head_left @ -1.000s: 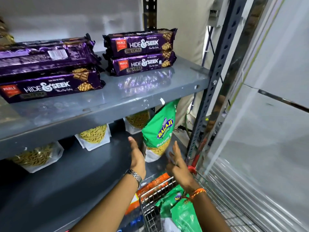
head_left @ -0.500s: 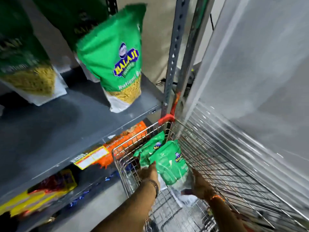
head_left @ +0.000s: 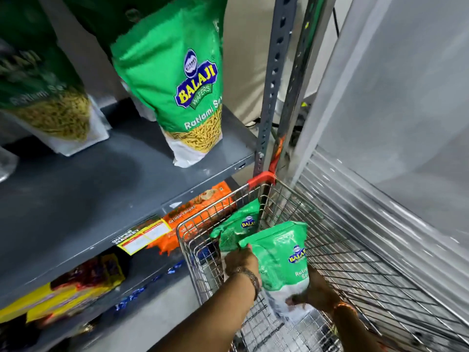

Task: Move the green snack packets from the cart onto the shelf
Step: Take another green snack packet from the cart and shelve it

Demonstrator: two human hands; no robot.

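A green snack packet (head_left: 280, 260) is held inside the wire cart (head_left: 355, 252). My left hand (head_left: 241, 261) grips its upper left corner and my right hand (head_left: 316, 292) holds its white bottom end. A second green packet (head_left: 237, 228) lies behind it against the cart's front wall. On the grey shelf (head_left: 101, 189) a green packet (head_left: 177, 85) stands upright near the right end, and another green packet (head_left: 43, 97) stands at the left.
A grey slotted upright (head_left: 275, 80) rises at the shelf's right end, close to the cart's red corner (head_left: 262, 177). Orange cookie packs (head_left: 198, 212) and yellow packs (head_left: 63, 293) fill the lower shelf. A pale wall panel (head_left: 396, 97) borders the cart's right side.
The view dropped from the upper shelf to the cart. Both hands left the shelf, reached into the cart and took hold of a green packet, which is now raised slightly.
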